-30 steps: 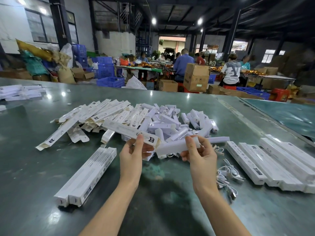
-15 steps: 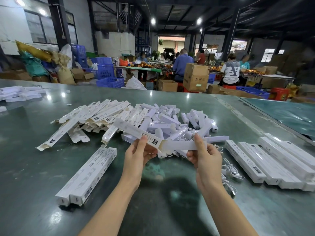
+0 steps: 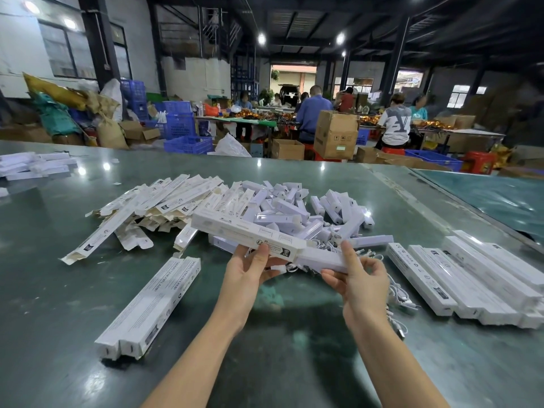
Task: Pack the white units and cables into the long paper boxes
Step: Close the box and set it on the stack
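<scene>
My left hand (image 3: 248, 267) grips a long white paper box (image 3: 235, 228) near its open right end, held above the table and slanting up to the left. My right hand (image 3: 360, 276) holds a long white unit (image 3: 319, 257) whose left end sits at or inside the box's mouth. Behind them lies a heap of white units (image 3: 294, 210). Flat unfolded paper boxes (image 3: 164, 201) are piled to the left of the heap. White cables (image 3: 400, 295) lie on the table to the right of my right hand.
Two closed boxes (image 3: 150, 307) lie side by side at the near left. A row of closed boxes (image 3: 471, 278) lies at the right. More white boxes (image 3: 32, 166) sit at the far left of the green table (image 3: 53, 290). People work at tables in the background.
The unit has slid further left towards and into the box's open end, and both hands have drawn closer together. The box has tilted slightly.
</scene>
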{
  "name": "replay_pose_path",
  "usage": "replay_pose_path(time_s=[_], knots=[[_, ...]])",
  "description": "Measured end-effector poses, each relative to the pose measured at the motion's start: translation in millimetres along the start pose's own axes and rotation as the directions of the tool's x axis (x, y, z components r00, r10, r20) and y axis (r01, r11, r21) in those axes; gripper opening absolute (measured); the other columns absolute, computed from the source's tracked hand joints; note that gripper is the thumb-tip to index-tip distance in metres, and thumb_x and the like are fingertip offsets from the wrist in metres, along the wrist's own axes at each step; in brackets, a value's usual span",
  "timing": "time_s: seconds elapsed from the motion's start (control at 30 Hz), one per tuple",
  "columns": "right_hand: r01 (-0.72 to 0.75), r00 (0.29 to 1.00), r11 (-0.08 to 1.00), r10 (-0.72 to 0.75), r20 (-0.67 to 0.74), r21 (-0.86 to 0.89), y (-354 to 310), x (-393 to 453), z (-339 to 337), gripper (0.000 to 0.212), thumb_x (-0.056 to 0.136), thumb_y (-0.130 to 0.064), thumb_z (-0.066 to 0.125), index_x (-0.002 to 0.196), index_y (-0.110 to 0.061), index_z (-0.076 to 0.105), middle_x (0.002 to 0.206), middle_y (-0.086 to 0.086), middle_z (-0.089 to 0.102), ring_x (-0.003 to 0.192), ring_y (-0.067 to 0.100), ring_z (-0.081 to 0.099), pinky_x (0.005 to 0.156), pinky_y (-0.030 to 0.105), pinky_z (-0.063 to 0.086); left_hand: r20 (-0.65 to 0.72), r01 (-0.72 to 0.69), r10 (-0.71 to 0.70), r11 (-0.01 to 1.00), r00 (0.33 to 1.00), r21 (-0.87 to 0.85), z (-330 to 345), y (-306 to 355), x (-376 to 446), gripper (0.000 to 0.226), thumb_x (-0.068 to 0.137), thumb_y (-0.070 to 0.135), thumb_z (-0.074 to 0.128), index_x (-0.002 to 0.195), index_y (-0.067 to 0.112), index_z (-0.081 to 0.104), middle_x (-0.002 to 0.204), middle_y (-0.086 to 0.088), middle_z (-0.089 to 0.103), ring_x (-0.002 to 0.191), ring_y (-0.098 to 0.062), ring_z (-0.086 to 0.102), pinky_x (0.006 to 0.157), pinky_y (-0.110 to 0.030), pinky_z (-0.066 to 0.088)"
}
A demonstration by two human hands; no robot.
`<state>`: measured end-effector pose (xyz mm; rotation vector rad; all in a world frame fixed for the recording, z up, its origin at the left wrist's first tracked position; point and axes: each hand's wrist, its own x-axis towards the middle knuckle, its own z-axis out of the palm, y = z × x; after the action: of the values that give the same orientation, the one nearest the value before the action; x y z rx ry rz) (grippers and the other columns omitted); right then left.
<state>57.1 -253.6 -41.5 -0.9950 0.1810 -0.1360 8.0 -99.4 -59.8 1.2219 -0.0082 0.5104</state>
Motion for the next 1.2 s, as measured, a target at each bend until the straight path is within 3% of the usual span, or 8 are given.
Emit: replay_pose_path(time_s=[0.27, 0.5, 0.63, 0.77, 0.93, 1.03, 1.13, 1.2], knots=[[0.023, 0.999, 0.999, -0.025, -0.042, -0.047, 2, 0, -5, 0.040, 0.082, -0.032, 0.074, 0.087, -0.010, 0.041, 0.070, 0.010, 0.068, 0.041, 0.021, 0.064, 0.039, 0.022, 0.051, 0.015, 0.018, -0.018, 1.000, 1.000, 0.002, 5, -2, -4, 0.033, 0.080, 0.028, 0.061, 0.111, 0.017, 0.058, 0.092, 0.001, 0.076, 0.083, -0.016, 0.073, 0.070, -0.024, 0.056], [0.261, 0.940, 0.927, -0.180, 0.290, -0.269, 15, -21, 10, 0.045, 0.080, -0.052, 0.061, 0.085, -0.008, 0.052, 0.072, 0.010, 0.071, 0.045, 0.025, 0.062, 0.038, 0.027, 0.046, 0.001, 0.099, -0.100, 0.993, 0.995, -0.070, 7, -2, -4, 0.029, 0.086, 0.026, 0.059, 0.112, 0.015, 0.059, 0.090, 0.001, 0.075, 0.081, -0.014, 0.072, 0.065, -0.021, 0.054], [0.440, 0.878, 0.850, -0.339, 0.339, -0.290, 19, -30, 11, 0.010, 0.094, -0.024, 0.060, 0.085, -0.026, 0.062, 0.080, -0.002, 0.069, 0.063, 0.022, 0.063, 0.044, 0.028, 0.048, -0.038, 0.169, -0.184, 0.955, 0.982, -0.243, 2, 6, -2, 0.038, 0.083, 0.032, 0.060, 0.114, 0.011, 0.061, 0.094, -0.006, 0.073, 0.078, -0.016, 0.070, 0.064, -0.023, 0.055], [0.563, 0.808, 0.751, -0.412, 0.422, -0.345, 20, -31, 10, 0.018, 0.095, -0.013, 0.058, 0.088, -0.027, 0.068, 0.088, -0.013, 0.066, 0.085, 0.018, 0.063, 0.076, 0.052, 0.053, -0.036, 0.197, -0.211, 0.950, 0.977, -0.242, 1, 7, -2, 0.031, 0.088, 0.030, 0.058, 0.110, 0.009, 0.061, 0.091, -0.008, 0.073, 0.074, -0.015, 0.070, 0.065, -0.023, 0.052], [0.578, 0.771, 0.718, -0.327, 0.546, -0.387, 24, -35, 11, 0.021, 0.096, -0.027, 0.053, 0.089, -0.027, 0.073, 0.114, -0.004, 0.056, 0.115, 0.008, 0.051, 0.098, 0.024, 0.040, 0.000, 0.182, -0.183, 0.975, 0.983, -0.128, 5, 6, -5, 0.040, 0.082, 0.036, 0.061, 0.111, 0.010, 0.064, 0.094, -0.010, 0.075, 0.080, -0.016, 0.070, 0.068, -0.022, 0.052], [0.544, 0.772, 0.697, -0.199, 0.603, -0.467, 25, -37, 12, 0.030, 0.088, -0.048, 0.042, 0.083, -0.036, 0.069, 0.131, -0.008, 0.045, 0.135, 0.004, 0.029, 0.112, 0.021, 0.020, 0.040, 0.199, -0.196, 0.977, 0.980, -0.079, 7, 5, -6, 0.040, 0.082, 0.039, 0.061, 0.110, 0.011, 0.065, 0.096, -0.011, 0.075, 0.082, -0.017, 0.071, 0.068, -0.020, 0.053], [0.555, 0.759, 0.639, -0.125, 0.640, -0.533, 24, -33, 11, 0.049, 0.083, -0.061, 0.034, 0.088, -0.030, 0.072, 0.147, -0.002, 0.038, 0.144, 0.008, 0.011, 0.106, 0.004, 0.000, 0.042, 0.213, -0.210, 0.974, 0.977, -0.079, 5, 5, -5, 0.035, 0.084, 0.039, 0.061, 0.106, 0.012, 0.066, 0.097, -0.013, 0.074, 0.083, -0.018, 0.071, 0.069, -0.022, 0.052], [0.575, 0.740, 0.611, -0.104, 0.665, -0.544, 24, -33, 10, 0.051, 0.082, -0.065, 0.034, 0.086, -0.029, 0.071, 0.149, -0.001, 0.038, 0.145, 0.006, 0.004, 0.102, 0.004, -0.001, 0.033, 0.215, -0.213, 0.972, 0.976, -0.093, 4, 6, -5, 0.036, 0.084, 0.038, 0.061, 0.107, 0.011, 0.067, 0.101, -0.017, 0.074, 0.085, -0.021, 0.069, 0.071, -0.024, 0.051]])
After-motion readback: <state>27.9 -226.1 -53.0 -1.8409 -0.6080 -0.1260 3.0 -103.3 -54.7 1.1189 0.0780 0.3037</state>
